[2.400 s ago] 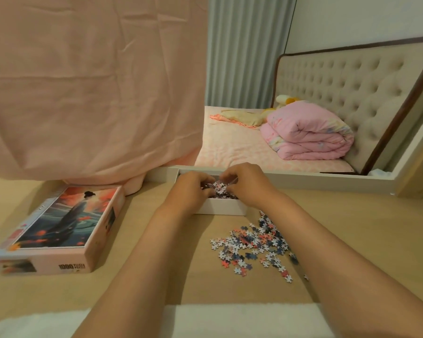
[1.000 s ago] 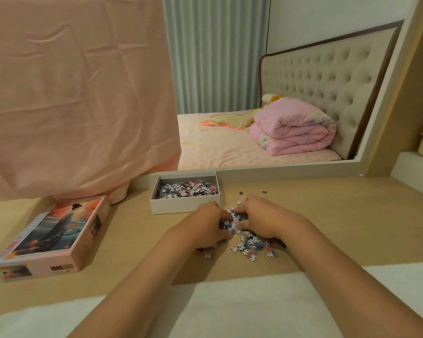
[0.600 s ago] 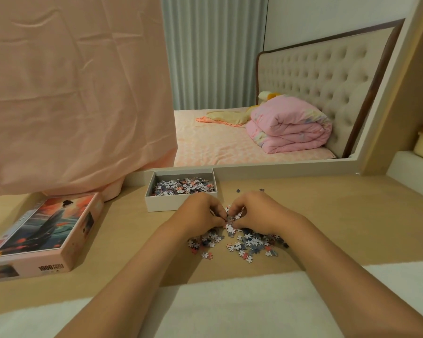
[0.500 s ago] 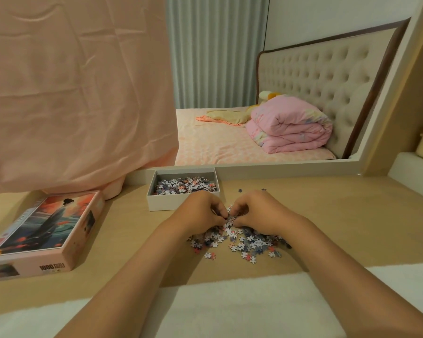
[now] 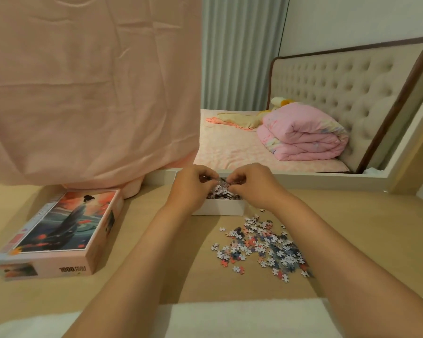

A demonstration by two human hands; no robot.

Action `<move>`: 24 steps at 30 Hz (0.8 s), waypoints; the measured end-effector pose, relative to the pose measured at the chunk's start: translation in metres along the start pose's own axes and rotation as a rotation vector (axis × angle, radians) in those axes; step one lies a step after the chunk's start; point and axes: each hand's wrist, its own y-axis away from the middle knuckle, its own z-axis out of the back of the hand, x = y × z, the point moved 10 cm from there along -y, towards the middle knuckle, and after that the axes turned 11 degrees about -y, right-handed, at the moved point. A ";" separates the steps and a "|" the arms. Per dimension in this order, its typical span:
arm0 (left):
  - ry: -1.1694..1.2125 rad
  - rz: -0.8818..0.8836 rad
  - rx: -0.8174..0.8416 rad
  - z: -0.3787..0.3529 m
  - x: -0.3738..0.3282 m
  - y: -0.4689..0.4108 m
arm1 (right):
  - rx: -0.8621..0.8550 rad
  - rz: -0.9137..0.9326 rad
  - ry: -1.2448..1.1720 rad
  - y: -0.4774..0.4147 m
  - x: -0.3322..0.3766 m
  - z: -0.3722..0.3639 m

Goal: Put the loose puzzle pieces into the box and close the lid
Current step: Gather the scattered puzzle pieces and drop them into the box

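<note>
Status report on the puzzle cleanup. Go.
Left hand and right hand over the white box, pinching pieces. Loose pile on the table near the right forearm. Lid off, to the left. Nothing blocking.

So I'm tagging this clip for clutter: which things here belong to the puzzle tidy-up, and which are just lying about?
Part of the job:
- white box, open, partly filled
- loose puzzle pieces on the desk
- lid with the picture, lying left of the box
- left hand and right hand, over the box

Just lying about:
- pink cloth
- folded pink quilt on the bed
</note>
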 end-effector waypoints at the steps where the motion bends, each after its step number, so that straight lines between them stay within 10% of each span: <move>1: -0.012 -0.003 0.004 0.000 0.004 -0.001 | 0.016 0.012 0.026 -0.006 0.001 -0.008; 24: -0.432 -0.320 0.311 -0.028 -0.062 0.038 | 0.250 0.004 0.203 0.069 -0.022 0.006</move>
